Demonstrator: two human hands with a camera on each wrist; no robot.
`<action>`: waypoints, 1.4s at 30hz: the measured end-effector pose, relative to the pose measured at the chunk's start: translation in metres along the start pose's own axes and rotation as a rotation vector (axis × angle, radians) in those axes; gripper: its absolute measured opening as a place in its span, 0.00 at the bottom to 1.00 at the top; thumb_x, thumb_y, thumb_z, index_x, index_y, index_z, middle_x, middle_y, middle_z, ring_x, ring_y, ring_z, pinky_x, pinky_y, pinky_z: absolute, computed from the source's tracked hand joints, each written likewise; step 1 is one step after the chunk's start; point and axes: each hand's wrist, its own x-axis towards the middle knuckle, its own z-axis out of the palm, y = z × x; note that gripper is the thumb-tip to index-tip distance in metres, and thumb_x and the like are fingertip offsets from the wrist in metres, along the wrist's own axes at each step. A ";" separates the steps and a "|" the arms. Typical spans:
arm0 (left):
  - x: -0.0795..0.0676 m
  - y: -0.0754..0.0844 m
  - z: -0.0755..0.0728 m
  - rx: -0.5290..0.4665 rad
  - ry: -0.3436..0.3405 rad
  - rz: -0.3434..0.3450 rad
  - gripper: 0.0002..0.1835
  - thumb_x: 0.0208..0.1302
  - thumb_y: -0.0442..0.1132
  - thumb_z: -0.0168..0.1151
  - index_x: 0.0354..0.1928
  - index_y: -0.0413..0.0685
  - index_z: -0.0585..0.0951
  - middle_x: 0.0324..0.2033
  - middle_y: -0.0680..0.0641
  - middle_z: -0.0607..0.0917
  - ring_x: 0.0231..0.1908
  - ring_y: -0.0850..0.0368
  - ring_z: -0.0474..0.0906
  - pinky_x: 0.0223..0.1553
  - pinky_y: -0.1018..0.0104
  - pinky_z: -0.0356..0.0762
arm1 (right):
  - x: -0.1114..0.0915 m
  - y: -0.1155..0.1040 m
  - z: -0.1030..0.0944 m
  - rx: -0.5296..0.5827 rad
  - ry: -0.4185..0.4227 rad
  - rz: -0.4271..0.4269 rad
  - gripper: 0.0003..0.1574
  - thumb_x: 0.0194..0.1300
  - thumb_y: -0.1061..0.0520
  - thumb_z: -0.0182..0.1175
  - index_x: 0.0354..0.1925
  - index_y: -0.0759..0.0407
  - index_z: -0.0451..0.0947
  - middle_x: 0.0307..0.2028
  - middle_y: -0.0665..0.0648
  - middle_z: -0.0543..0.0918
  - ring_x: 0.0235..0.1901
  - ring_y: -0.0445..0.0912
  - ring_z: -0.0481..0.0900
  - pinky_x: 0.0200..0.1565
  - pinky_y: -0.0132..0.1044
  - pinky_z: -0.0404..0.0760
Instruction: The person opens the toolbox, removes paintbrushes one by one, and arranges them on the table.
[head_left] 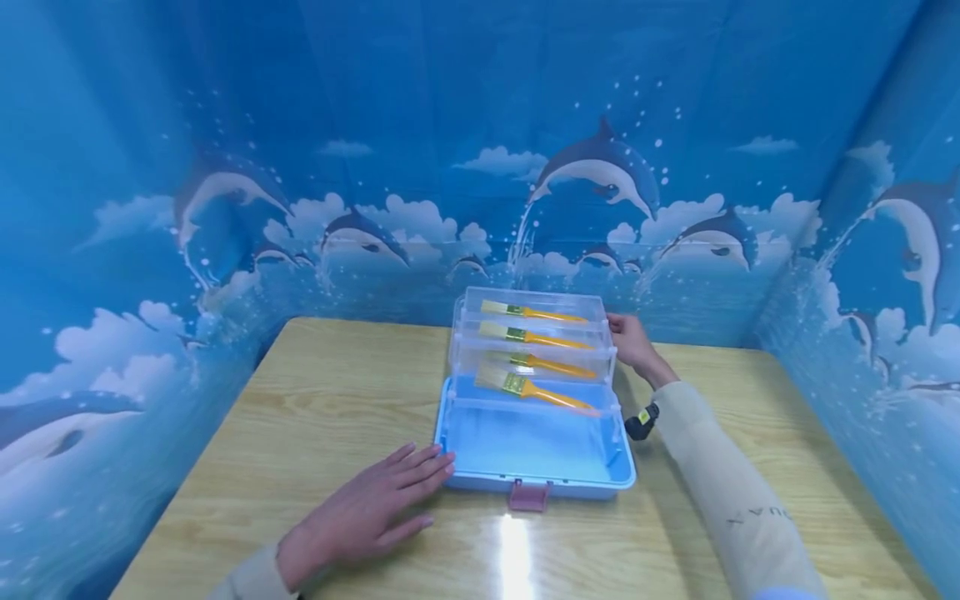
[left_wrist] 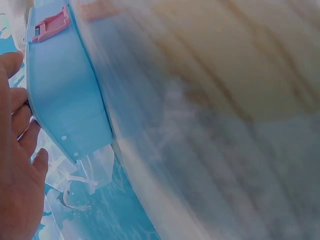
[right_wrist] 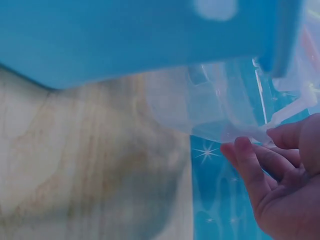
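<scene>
A blue plastic storage box (head_left: 536,442) stands unfolded on the table, its pink latch (head_left: 528,496) facing me. Clear tiered trays (head_left: 468,354) rise at its back, with the clear lid (right_wrist: 170,102) behind them. Several flat paintbrushes with yellow-orange handles lie one per tier; the lowest paintbrush (head_left: 551,397) is nearest me. Fingers nearly straight, my left hand (head_left: 375,508) touches the box's front left corner. My right hand (head_left: 636,343) reaches to the back right side and pinches the clear lid's edge between thumb and fingers.
The box sits on a light wood-grain table (head_left: 360,375). A blue dolphin-print curtain (head_left: 420,167) hangs behind the table and along both sides. A small black device (head_left: 642,422) is worn at my right wrist, close to the box's right side.
</scene>
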 end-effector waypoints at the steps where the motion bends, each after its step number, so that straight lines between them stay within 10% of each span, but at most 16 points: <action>1: 0.000 0.000 0.000 0.000 -0.002 0.002 0.34 0.76 0.54 0.55 0.78 0.52 0.63 0.78 0.54 0.62 0.77 0.54 0.56 0.76 0.50 0.58 | 0.000 0.001 0.001 -0.006 -0.005 0.004 0.33 0.79 0.57 0.48 0.74 0.72 0.59 0.66 0.76 0.73 0.64 0.65 0.75 0.59 0.45 0.84; 35: -0.003 -0.003 0.004 0.051 -0.065 -0.012 0.38 0.78 0.57 0.49 0.82 0.57 0.49 0.81 0.58 0.47 0.80 0.57 0.45 0.79 0.68 0.28 | -0.004 0.027 0.008 -0.049 -0.039 -0.005 0.32 0.80 0.55 0.42 0.76 0.67 0.59 0.69 0.72 0.70 0.68 0.65 0.71 0.67 0.60 0.74; 42: -0.004 -0.004 0.007 0.050 -0.055 0.001 0.38 0.78 0.56 0.50 0.82 0.56 0.50 0.81 0.57 0.48 0.79 0.56 0.47 0.79 0.69 0.25 | -0.015 0.032 0.008 -0.220 -0.042 -0.071 0.31 0.83 0.53 0.37 0.71 0.72 0.65 0.64 0.74 0.75 0.61 0.65 0.76 0.61 0.59 0.79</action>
